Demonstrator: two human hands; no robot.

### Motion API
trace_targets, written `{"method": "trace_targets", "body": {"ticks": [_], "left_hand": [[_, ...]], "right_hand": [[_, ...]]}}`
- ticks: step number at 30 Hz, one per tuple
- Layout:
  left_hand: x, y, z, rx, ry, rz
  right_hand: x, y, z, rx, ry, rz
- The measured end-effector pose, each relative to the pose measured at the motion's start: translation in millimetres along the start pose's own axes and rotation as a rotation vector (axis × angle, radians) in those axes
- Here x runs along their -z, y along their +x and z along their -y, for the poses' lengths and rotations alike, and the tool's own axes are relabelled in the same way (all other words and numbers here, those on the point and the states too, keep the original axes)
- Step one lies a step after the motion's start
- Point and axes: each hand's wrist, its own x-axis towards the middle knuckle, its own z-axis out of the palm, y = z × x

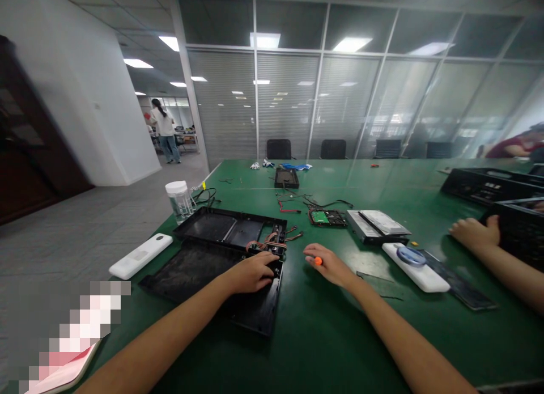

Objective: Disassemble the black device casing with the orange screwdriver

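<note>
My left hand (251, 273) lies over the right end of an opened black plastic casing (178, 272), fingers bent and thumb tucked in against its edge. Bundled coloured wires (267, 242) come out of the casing just beyond those fingers. To the right, above the bare green table, my right hand (331, 267) is closed round a small thing with a rounded orange end (318, 261); the rest of it is hidden, so its kind is unclear. A green circuit board (322, 216) in a dark frame lies ahead of this hand, near a silver metal drive box (378, 225).
A clear jar with a white lid (178, 201) and a white oblong device (141, 256) stand left. Another white device (416, 268) lies right, beside a dark panel (461, 283). A co-worker's hand (476, 235) touches a black case (521, 229). Farther back lies a black tray (287, 178).
</note>
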Motion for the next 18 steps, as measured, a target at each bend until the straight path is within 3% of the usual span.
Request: {"method": "trace_targets", "body": {"ticks": [7,12,18], "left_hand": [[-2.6,0.2,6.0,0.01,0.089,0.087],[-2.8,0.6,6.6,-0.009,0.132,0.079],[1.3,2.8,1.6,-0.154,0.242,0.059]], "right_hand": [[0.5,-0.3,1.6,0.006,-0.009,0.024],[1.4,0.2,3.3,0.014,-0.012,0.02],[1.8,0.6,3.1,0.027,-0.003,0.019]]}}
